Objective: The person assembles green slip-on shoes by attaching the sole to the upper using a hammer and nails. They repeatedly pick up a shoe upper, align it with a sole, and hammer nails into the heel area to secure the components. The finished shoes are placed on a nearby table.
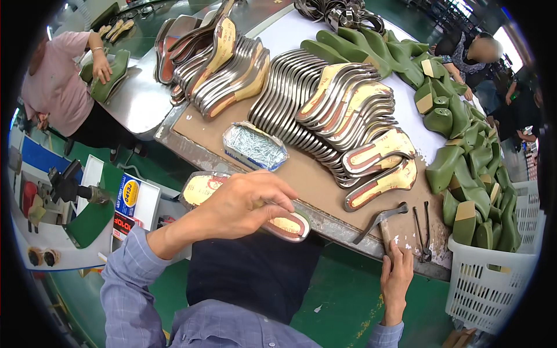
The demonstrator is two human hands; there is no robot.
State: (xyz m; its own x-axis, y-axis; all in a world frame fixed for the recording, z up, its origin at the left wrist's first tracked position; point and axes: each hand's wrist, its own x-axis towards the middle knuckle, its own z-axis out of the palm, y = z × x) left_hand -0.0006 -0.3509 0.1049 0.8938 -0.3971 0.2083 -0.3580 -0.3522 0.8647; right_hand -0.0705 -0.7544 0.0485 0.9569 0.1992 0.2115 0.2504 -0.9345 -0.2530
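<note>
My left hand (246,203) is over a shoe last with a pale insole (200,188) on it, at the table's near edge. Its fingers curl together in a pinch; what they hold, if anything, is too small to make out. The hand hides the middle of the last, whose narrower end shows beyond the fingers. At the table's right front, my right hand (397,272) has its fingers on the handle of a hammer (380,220), whose dark curved head lies on the board. A packet of small metal tacks (253,145) lies open beyond my left hand.
Rows of metal-edged insoles (348,110) are stacked across the table (203,130). Dark pincers (425,235) lie right of the hammer. Green shoe lasts (455,156) pile up at the right, above a white basket (487,284). A co-worker (61,87) stands left, holding green lasts.
</note>
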